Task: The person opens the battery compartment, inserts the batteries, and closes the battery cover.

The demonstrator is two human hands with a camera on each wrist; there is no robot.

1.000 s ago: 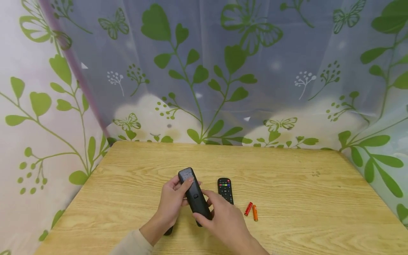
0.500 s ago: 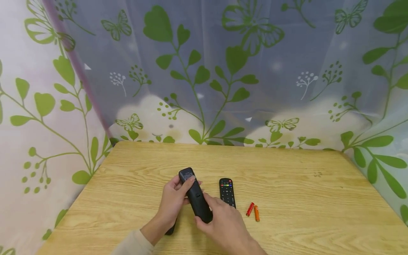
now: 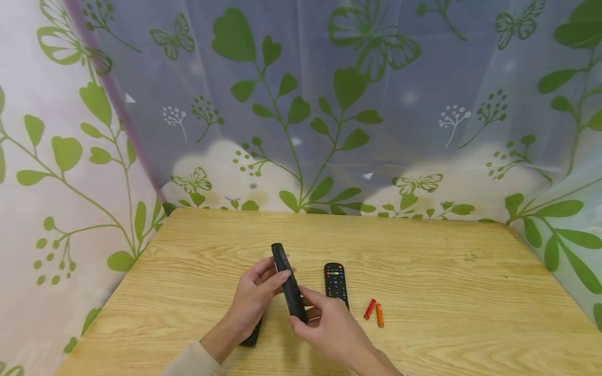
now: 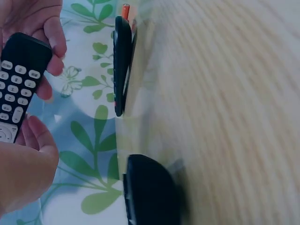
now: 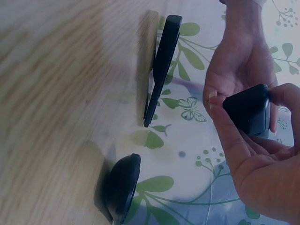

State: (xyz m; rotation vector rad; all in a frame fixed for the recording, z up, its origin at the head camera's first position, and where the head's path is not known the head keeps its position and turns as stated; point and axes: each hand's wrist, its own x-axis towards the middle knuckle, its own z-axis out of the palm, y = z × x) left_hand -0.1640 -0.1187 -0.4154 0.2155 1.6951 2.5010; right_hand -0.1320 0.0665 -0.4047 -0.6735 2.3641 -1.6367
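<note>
Both hands hold a slim black remote control (image 3: 292, 292) above the table, turned edge-on in the head view. My left hand (image 3: 254, 297) grips its upper half, with the thumb along the near side. Near its lower end, my right hand (image 3: 329, 325) pinches it between thumb and fingers. Its face with white buttons (image 4: 15, 89) shows in the left wrist view; the right wrist view shows its dark end (image 5: 248, 111).
A second black remote (image 3: 335, 284) with coloured buttons lies beyond my right hand. Another remote (image 3: 252, 334) is partly hidden under my left wrist. A red battery (image 3: 369, 309) and an orange battery (image 3: 380, 315) lie to the right on the wooden table (image 3: 447, 292). A patterned curtain (image 3: 301, 104) hangs behind.
The held remote has rolled from its back facing up, with a latch showing, to edge-on. Both hands have stayed on it. The other remotes and the batteries lie as before.
</note>
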